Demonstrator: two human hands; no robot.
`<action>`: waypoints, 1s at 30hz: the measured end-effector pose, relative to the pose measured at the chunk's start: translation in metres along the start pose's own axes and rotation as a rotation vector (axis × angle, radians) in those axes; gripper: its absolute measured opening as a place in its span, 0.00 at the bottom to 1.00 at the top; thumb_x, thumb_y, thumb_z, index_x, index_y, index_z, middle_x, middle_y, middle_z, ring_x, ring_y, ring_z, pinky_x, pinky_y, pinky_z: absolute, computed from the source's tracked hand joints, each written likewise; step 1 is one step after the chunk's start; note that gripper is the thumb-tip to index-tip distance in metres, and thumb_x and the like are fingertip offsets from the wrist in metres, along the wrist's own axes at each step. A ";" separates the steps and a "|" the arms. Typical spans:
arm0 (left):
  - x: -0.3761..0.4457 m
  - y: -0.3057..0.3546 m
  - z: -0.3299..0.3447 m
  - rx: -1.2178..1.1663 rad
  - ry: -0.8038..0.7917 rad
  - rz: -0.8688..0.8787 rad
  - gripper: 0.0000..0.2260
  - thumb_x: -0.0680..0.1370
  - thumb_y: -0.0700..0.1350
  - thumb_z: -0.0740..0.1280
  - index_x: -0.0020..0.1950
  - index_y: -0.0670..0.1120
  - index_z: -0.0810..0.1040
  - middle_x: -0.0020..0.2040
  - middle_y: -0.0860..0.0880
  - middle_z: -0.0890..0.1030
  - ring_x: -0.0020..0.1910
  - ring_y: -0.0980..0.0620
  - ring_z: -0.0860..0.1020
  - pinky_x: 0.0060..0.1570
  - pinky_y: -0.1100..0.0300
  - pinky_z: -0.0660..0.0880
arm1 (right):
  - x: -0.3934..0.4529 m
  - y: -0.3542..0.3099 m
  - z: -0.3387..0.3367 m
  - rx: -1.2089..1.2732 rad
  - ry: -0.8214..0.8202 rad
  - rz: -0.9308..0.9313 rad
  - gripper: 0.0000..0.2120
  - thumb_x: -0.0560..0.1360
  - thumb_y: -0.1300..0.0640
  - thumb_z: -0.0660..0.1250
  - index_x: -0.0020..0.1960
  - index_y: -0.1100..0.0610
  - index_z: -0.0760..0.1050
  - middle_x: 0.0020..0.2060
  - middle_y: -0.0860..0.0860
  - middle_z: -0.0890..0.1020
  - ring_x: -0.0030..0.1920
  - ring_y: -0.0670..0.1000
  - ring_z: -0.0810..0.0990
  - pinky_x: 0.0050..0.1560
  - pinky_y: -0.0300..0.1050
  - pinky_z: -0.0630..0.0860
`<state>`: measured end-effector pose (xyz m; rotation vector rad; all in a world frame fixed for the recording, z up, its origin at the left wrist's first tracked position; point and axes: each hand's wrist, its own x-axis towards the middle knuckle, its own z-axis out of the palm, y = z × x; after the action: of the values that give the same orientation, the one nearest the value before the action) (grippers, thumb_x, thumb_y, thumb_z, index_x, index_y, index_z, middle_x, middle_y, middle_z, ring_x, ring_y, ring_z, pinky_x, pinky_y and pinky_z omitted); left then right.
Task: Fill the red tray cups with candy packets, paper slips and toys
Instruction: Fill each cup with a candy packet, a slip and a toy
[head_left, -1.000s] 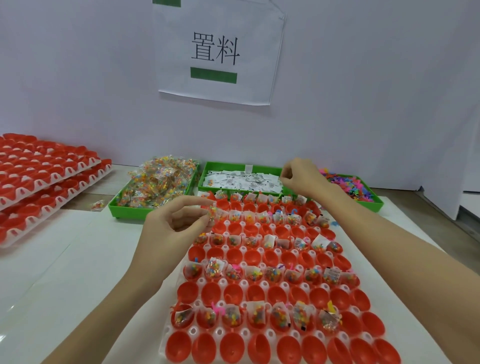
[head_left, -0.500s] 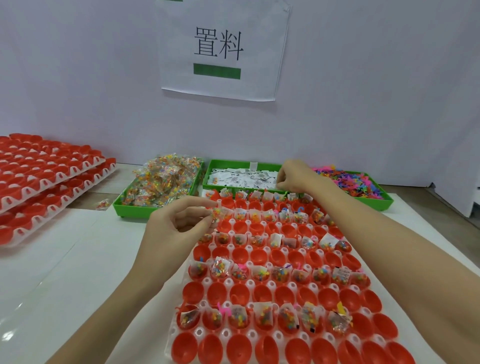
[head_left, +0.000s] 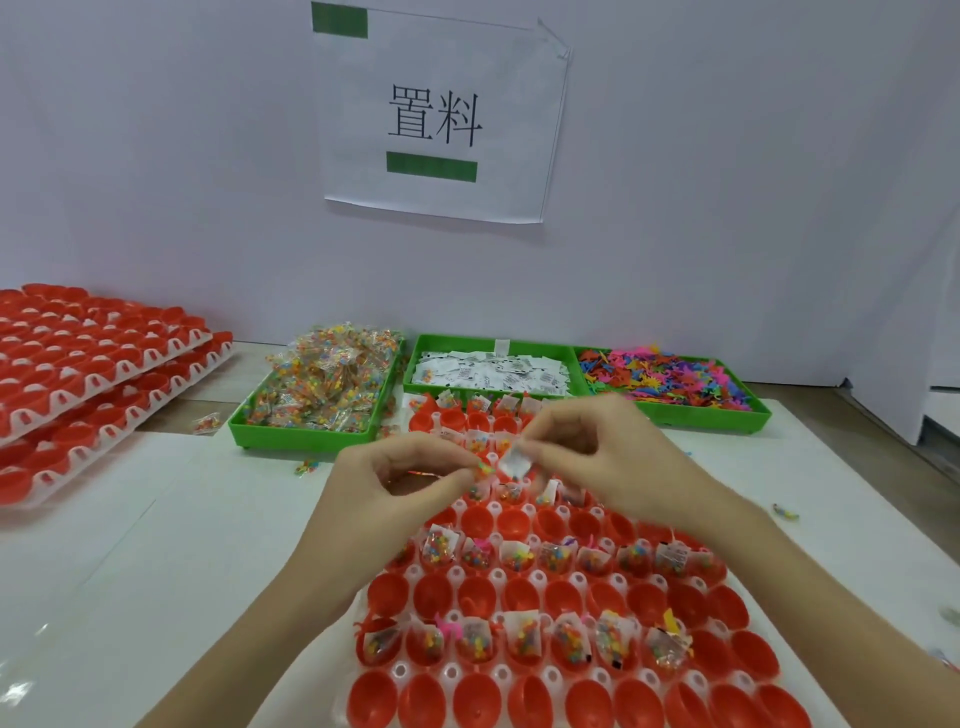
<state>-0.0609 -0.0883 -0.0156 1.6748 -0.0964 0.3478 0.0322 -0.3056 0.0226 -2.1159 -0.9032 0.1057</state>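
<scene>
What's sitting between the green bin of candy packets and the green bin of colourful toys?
In the head view, a third green bin of white paper slips lies between the candy packets and the toys.

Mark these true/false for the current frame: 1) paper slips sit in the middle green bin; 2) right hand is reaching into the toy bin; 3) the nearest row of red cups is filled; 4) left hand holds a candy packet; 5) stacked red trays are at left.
1. True: the paper slips lie in the middle green bin.
2. False: the right hand pinches a paper slip over the red tray, not in the toy bin.
3. False: the nearest row of cups is empty.
4. True: the left hand pinches a candy packet.
5. True: the stacked trays sit at far left.
</scene>
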 end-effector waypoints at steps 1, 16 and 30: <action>-0.002 0.001 0.003 -0.001 -0.022 0.010 0.05 0.74 0.38 0.77 0.45 0.48 0.89 0.46 0.48 0.88 0.47 0.52 0.86 0.47 0.66 0.80 | -0.012 -0.004 0.008 -0.015 0.015 -0.026 0.04 0.79 0.54 0.71 0.49 0.52 0.84 0.35 0.47 0.86 0.33 0.45 0.84 0.37 0.37 0.79; -0.012 0.016 0.008 0.102 -0.177 0.169 0.08 0.71 0.42 0.79 0.49 0.50 0.88 0.45 0.46 0.88 0.45 0.47 0.87 0.47 0.58 0.83 | -0.059 -0.018 0.028 0.207 0.168 -0.076 0.06 0.80 0.55 0.70 0.55 0.46 0.83 0.44 0.45 0.86 0.45 0.48 0.87 0.44 0.36 0.80; -0.003 0.016 -0.005 0.055 -0.003 0.112 0.06 0.71 0.44 0.75 0.47 0.50 0.87 0.43 0.47 0.86 0.42 0.50 0.85 0.46 0.66 0.80 | 0.017 0.052 -0.045 -0.055 0.424 0.225 0.05 0.82 0.59 0.66 0.52 0.55 0.81 0.37 0.49 0.86 0.35 0.47 0.85 0.34 0.35 0.76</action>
<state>-0.0687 -0.0861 -0.0006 1.7283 -0.1849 0.4359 0.0908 -0.3451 0.0192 -2.1697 -0.4221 -0.2480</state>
